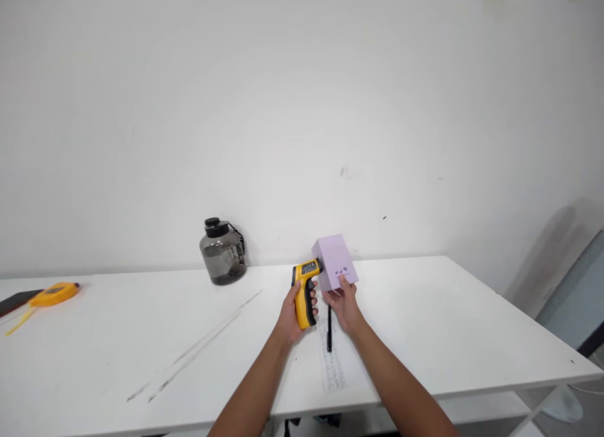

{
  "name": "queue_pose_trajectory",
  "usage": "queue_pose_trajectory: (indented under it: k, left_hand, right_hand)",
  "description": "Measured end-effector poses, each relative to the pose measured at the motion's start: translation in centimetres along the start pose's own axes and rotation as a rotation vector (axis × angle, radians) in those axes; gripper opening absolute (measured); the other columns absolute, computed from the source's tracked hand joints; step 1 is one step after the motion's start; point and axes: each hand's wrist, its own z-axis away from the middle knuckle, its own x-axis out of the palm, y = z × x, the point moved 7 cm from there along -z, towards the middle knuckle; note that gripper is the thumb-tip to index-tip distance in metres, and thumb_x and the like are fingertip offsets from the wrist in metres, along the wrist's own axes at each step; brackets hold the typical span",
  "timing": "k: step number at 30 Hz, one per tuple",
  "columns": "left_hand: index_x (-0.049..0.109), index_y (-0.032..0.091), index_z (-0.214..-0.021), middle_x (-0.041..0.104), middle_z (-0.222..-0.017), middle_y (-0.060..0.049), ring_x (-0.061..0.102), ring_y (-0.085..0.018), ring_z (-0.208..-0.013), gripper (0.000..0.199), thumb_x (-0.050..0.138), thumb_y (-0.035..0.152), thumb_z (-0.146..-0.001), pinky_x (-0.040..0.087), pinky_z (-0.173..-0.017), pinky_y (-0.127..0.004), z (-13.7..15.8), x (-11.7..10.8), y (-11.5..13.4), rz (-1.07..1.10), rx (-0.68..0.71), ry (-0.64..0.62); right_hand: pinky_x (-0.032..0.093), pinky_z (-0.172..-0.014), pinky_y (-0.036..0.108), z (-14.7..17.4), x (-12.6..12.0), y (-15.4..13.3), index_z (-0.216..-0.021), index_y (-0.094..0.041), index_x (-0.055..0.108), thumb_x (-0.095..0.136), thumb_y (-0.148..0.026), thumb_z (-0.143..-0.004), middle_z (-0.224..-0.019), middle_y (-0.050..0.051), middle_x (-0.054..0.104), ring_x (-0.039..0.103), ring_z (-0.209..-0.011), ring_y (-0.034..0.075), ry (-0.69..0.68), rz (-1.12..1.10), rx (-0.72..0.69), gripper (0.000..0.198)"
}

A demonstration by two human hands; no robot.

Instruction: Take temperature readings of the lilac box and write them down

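My left hand (293,311) is wrapped round a yellow and black infrared thermometer gun (304,298), its small screen on top and its nose turned to the right. In my right hand (345,303) is a light purple box (336,257) with small dark marks near its lower edge; the thumb lies on its front face. The box is tilted, and the gun's nose is right by its left side; whether they touch I cannot tell. Below my hands a black pen (329,336) lies on a sheet of paper (334,368) with handwriting.
A dark translucent water jug (223,254) with a black lid stands near the wall. At the far left are an orange tape measure (55,294) and a dark flat object (19,300). Dark streaks mark the white table (155,336), whose right edge slants toward me.
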Motion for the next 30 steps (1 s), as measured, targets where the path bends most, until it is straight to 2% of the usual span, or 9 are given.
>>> queue_pose_trajectory:
  k: [4, 8, 17, 30]
  left_hand:
    - [0.064, 0.010, -0.105, 0.055, -0.071, 0.000, 0.053, -0.008, -0.056, 0.034, 0.057, 0.041, -0.093, 0.047, -0.047, -0.022, 0.1, -0.1, 0.3, 0.041, 0.015, -0.008]
    - [0.063, 0.012, -0.105, 0.054, -0.071, 0.002, 0.053, -0.007, -0.056, 0.029, 0.063, 0.037, -0.090, 0.047, -0.047, -0.020, -0.2, -0.7, 0.4, 0.028, 0.025, 0.013]
    - [0.064, 0.013, -0.102, 0.051, -0.070, 0.005, 0.051, -0.005, -0.053, 0.028, 0.071, 0.034, -0.085, 0.045, -0.045, -0.019, -0.3, -1.0, 0.0, -0.033, -0.015, 0.077]
    - [0.063, 0.014, -0.103, 0.051, -0.071, 0.006, 0.049, -0.005, -0.053, 0.032, 0.074, 0.036, -0.082, 0.045, -0.045, -0.020, -0.6, -1.3, -0.1, -0.049, -0.018, 0.066]
  right_hand:
    - [0.058, -0.085, 0.038, 0.5, 0.4, 0.6, -0.112, -0.030, 0.044, 0.084, -0.051, -0.066, -0.103, -0.001, 0.068, 0.069, -0.086, 0.016, -0.037, 0.014, 0.003, 0.065]
    - [0.059, -0.081, 0.036, 0.6, 0.5, 0.3, -0.111, -0.031, 0.042, 0.085, -0.050, -0.065, -0.104, -0.003, 0.066, 0.068, -0.084, 0.014, -0.036, 0.050, -0.021, 0.065]
    - [0.057, -0.064, 0.028, 0.5, -0.3, -0.1, -0.110, -0.030, 0.042, 0.082, -0.058, -0.063, -0.094, -0.004, 0.065, 0.066, -0.076, 0.014, 0.017, 0.157, -0.020, 0.068]
    - [0.056, -0.066, 0.028, 0.6, -0.3, -0.1, -0.112, -0.030, 0.044, 0.079, -0.058, -0.066, -0.095, -0.004, 0.065, 0.065, -0.078, 0.014, -0.002, 0.178, -0.020, 0.064]
